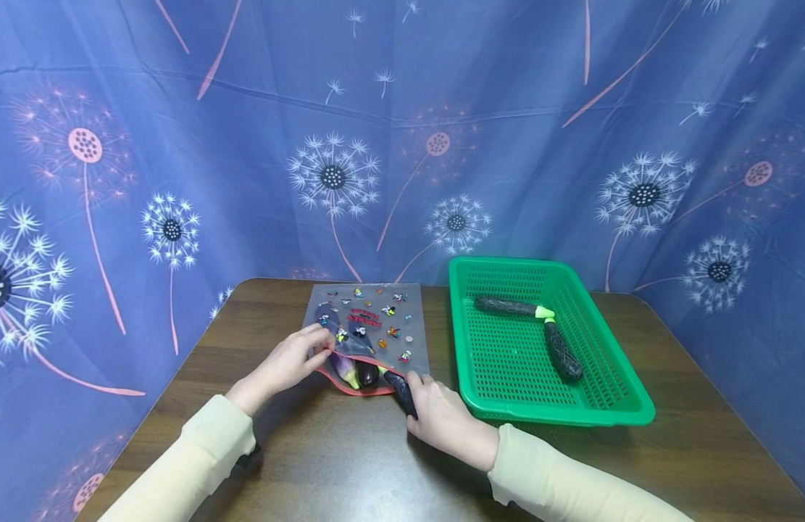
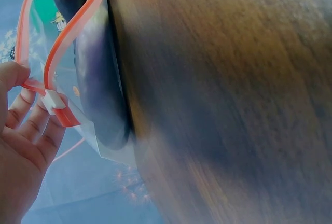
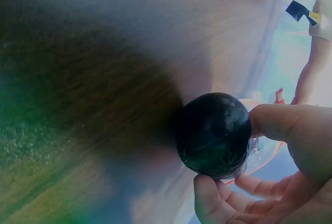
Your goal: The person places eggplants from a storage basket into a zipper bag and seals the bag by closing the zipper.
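A clear zip bag (image 1: 369, 297) with cartoon prints and an orange-red rim lies on the table, its mouth parted toward me. Inside are a purple eggplant (image 2: 101, 79) with a pale green stem end and a darker, glossy eggplant (image 1: 367, 375). My left hand (image 1: 304, 355) pinches the rim's left corner, beside the white slider (image 2: 52, 101). My right hand (image 1: 444, 413) grips a dark, long eggplant (image 3: 213, 135) by its thick end. Its green stem end points into the bag's mouth. The palm side of the right hand is hidden in the head view.
A green perforated basket (image 1: 464, 362) stands right of the bag, holding two dark eggplants with light green stem ends, one lying across the back (image 1: 504, 306) and one slanting at the right (image 1: 562, 351). Behind the wooden table (image 1: 298, 464) hangs a blue dandelion-print cloth (image 1: 259, 181).
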Motion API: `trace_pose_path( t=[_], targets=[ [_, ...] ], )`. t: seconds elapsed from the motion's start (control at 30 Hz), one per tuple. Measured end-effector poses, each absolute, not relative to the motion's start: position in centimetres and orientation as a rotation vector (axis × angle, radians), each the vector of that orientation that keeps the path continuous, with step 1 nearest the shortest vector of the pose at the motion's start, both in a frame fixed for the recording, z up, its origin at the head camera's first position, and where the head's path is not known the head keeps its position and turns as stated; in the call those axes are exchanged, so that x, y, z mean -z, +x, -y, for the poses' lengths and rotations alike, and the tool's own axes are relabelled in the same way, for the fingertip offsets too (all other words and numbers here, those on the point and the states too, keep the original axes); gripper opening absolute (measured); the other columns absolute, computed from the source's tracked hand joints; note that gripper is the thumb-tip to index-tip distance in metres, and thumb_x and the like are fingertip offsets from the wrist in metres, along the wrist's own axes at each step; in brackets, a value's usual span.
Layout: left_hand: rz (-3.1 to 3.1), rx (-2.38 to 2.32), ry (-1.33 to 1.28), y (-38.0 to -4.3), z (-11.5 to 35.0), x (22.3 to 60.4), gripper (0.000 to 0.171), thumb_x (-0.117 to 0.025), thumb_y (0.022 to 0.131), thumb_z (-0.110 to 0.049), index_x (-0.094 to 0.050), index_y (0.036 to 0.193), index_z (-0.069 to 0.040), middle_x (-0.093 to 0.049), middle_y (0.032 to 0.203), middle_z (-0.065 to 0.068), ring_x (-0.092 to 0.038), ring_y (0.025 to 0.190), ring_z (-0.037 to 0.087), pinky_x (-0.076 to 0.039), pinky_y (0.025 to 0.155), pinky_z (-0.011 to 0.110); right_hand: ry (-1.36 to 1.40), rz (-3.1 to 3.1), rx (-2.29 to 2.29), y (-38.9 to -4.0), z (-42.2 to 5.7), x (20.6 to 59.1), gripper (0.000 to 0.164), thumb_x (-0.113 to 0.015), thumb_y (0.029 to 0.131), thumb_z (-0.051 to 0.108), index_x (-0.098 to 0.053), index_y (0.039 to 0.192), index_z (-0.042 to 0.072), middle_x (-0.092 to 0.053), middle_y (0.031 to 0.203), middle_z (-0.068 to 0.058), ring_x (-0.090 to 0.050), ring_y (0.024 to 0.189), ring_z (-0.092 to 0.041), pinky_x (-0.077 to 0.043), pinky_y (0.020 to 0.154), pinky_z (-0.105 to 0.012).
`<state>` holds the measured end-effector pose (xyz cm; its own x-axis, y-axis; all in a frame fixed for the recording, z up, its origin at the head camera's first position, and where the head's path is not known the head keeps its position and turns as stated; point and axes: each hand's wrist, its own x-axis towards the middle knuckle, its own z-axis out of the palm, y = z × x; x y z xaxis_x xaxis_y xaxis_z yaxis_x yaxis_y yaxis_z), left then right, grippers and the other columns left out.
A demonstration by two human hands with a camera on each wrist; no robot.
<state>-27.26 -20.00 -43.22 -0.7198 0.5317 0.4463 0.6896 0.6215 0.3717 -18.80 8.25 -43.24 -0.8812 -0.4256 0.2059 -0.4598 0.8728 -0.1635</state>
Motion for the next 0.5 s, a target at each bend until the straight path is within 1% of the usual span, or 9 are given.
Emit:
trace_pose_path(
  t=[0.33,0.5],
  targets=[
    [2.566,0.772,-0.992,-27.2,20.0,43.13,0.017,-0.065,0.082,-0.003,-0.057,0.085,-0.018,-0.052,0.085,-0.01,-0.053,0.074,0.008,-0.044,0.064,0.025,0.697,2.857,-0.334,-19.39,-8.37,43.73,0.045,-0.078,0.069,0.021,-0.052,0.102,0.005,-0.058,0.087,-0.01,-0.058,0.067,-0.024,-0.049,0.053,-0.037],
    [2.572,0.774,-0.986,-27.11,19.93,43.13,0.017,-0.065,0.082,-0.003,-0.057,0.086,-0.017,-0.053,0.085,-0.01,-0.053,0.075,0.008,-0.045,0.065,0.025,0.695,2.836,-0.325,-19.52,-8.42,43.99,0.046,-0.078,0.069,0.022,-0.052,0.103,0.006,-0.056,0.086,-0.009,-0.056,0.065,-0.023,-0.049,0.051,-0.036]
  ],
)
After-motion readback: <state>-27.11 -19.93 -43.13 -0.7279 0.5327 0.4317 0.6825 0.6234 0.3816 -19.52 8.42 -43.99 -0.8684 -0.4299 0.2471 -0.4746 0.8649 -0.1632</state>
